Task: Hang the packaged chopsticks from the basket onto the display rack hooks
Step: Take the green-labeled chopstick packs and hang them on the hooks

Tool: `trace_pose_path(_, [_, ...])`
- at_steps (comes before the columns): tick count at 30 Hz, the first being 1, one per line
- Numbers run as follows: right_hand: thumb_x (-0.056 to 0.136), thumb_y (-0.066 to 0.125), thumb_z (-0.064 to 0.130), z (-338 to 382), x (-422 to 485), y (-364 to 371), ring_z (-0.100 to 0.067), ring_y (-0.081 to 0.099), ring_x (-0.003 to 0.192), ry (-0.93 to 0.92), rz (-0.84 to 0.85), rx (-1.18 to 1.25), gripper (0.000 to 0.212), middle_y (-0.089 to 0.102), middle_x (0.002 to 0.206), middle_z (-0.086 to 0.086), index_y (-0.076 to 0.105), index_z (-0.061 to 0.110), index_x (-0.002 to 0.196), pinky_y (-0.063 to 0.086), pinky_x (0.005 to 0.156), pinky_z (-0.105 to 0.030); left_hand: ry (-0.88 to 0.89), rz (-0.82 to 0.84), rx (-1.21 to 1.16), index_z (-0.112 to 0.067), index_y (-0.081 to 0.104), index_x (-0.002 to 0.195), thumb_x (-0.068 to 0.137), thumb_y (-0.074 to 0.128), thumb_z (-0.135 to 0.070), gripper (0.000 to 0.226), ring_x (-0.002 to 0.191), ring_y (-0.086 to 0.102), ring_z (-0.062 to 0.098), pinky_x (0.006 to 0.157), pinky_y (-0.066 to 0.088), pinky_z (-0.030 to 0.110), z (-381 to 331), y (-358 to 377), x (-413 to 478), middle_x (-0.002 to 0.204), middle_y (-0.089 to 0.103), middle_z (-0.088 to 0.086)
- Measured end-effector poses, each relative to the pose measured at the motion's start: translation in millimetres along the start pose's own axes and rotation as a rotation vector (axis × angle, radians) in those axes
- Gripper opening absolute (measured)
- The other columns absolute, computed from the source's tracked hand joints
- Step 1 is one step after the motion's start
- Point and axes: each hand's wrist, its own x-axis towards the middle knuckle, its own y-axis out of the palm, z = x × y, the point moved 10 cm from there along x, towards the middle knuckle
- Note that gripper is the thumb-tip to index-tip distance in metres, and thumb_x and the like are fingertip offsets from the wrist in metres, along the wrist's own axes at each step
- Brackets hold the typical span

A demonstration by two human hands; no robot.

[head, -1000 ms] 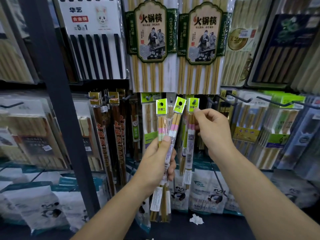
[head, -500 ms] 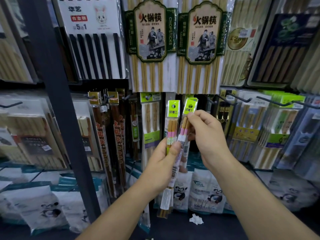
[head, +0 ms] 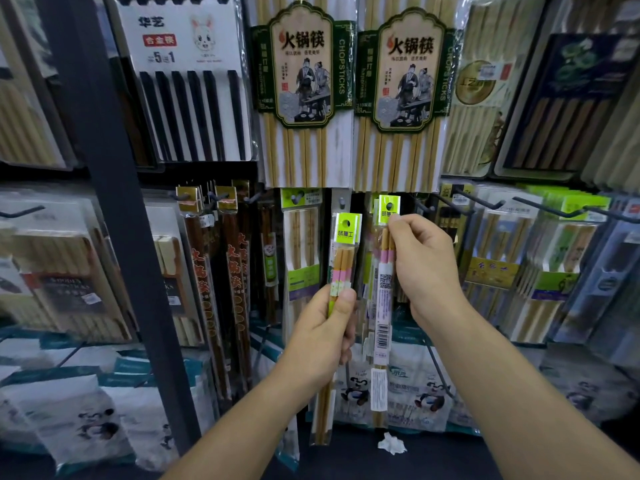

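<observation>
- Clear-plastic film, thin and light, wraps both packs. The left grip (head: 322,341) is curled round the middle of one chopstick pack (head: 343,265), thumb pressed on its coloured band, holding it upright.
- Just beyond, the right grip (head: 426,268) pinches the second chopstick pack (head: 383,306) right under its green header card (head: 389,210), and the long tail hangs free.
- Both packs look stiff lengthwise from the sticks inside, though the film is probably slippery and the card bendable. The best hold is close beneath the punched hole.
- Farther in, that hole sits at the height of the rack's hooks — whether it is threaded onto one I cannot tell.
- Dark wire hooks (head: 485,201) jut out to the right.
</observation>
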Motion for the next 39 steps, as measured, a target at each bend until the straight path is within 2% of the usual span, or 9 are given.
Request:
trace_pose_path(9, [0.102,0.057,0.033,-9.0,7.0,-5.4,-0.013,0.048,0.060,0.027,-0.027,-0.087,0.038,0.054,0.059,0.002,0.067,0.006,0.077,0.047,0.063,-0.025,-0.073,0.004,-0.140,-0.012,0.057,0.098,0.109,0.037,-0.043,0.039,0.050,0.036,0.011,0.047,0.024,0.027,0.4,-1.1,-1.2,0.068,0.049,-0.001])
trace_pose_path(18, [0.097,0.065,0.038,-13.4,-12.3,-22.9,0.003,0.050,0.053,-0.031,-0.145,-0.173,0.027,0.059,0.060,0.014,0.066,0.019,0.078,0.041,0.053,-0.015,0.029,-0.010,0.013,-0.005,0.058,0.100,0.108,0.045,-0.033,0.032,0.057,0.052,0.014,0.044,0.041,0.028,-14.7,-0.1,-0.5,0.070,0.057,-0.002])
trace_pose_path(20, [0.101,0.059,0.035,-8.3,-20.1,-15.6,0.000,0.049,0.055,-0.055,-0.093,-0.093,0.032,0.059,0.062,0.006,0.065,0.019,0.075,0.041,0.051,-0.014,0.032,0.003,0.026,-0.006,0.056,0.101,0.107,0.048,-0.032,0.028,0.057,0.053,0.015,0.044,0.042,0.027,-15.5,4.0,-0.6,0.069,0.057,-0.004])
trace_pose_path(24, [0.101,0.060,0.035,1.8,-27.9,7.0,-0.017,0.052,0.066,-0.087,0.060,-0.060,0.035,0.060,0.078,-0.022,0.064,0.008,0.080,0.046,0.061,-0.031,0.038,0.026,0.004,-0.004,0.054,0.103,0.107,0.049,-0.030,0.026,0.056,0.056,0.015,0.042,0.042,0.025,-15.6,9.4,-0.2,0.068,0.057,-0.004])
trace_pose_path(27, [0.103,0.058,0.032,-0.7,-24.2,7.9,-0.016,0.052,0.065,-0.039,0.049,-0.041,0.033,0.059,0.070,-0.012,0.063,0.012,0.077,0.047,0.065,-0.036,0.043,0.012,-0.025,-0.003,0.056,0.109,0.107,0.046,-0.034,0.033,0.064,0.065,0.020,0.046,0.048,0.029,-15.1,8.6,-0.6,0.073,0.064,0.002])
trace_pose_path(30, [0.106,0.052,0.031,-2.4,-12.7,0.4,-0.012,0.053,0.064,0.009,0.002,-0.015,0.036,0.060,0.068,0.002,0.066,0.020,0.075,0.046,0.064,-0.034,0.068,-0.075,0.021,-0.010,0.065,0.103,0.111,0.041,-0.030,0.032,0.082,0.070,0.019,0.068,0.056,0.022,-14.0,-4.0,1.1,0.084,0.071,0.003])
trace_pose_path(33, [0.106,0.051,0.033,4.8,-3.4,-1.8,-0.007,0.049,0.055,-0.012,0.009,-0.027,0.038,0.056,0.061,0.006,0.067,0.022,0.074,0.043,0.053,-0.021,0.083,-0.135,0.096,-0.005,0.064,0.097,0.110,0.042,-0.029,0.036,0.083,0.065,0.014,0.073,0.053,0.017,-11.1,-17.3,5.4,0.084,0.066,0.001])
trace_pose_path(37, [0.105,0.052,0.035,10.7,2.4,-0.6,-0.018,0.051,0.059,-0.037,0.009,-0.110,0.040,0.062,0.074,-0.022,0.066,0.007,0.079,0.042,0.057,-0.031,0.064,-0.158,0.107,-0.010,0.066,0.096,0.109,0.044,-0.033,0.034,0.076,0.059,0.009,0.070,0.052,0.028,-6.9,-24.9,7.7,0.080,0.061,-0.004])
trace_pose_path(39, [0.105,0.053,0.034,10.2,3.8,-0.1,-0.019,0.052,0.060,-0.027,-0.005,-0.107,0.041,0.064,0.075,-0.022,0.067,0.007,0.077,0.044,0.058,-0.032,0.060,-0.154,0.114,-0.014,0.068,0.095,0.109,0.045,-0.034,0.033,0.074,0.058,0.010,0.070,0.051,0.031,-5.8,-23.5,7.5,0.077,0.060,-0.005])
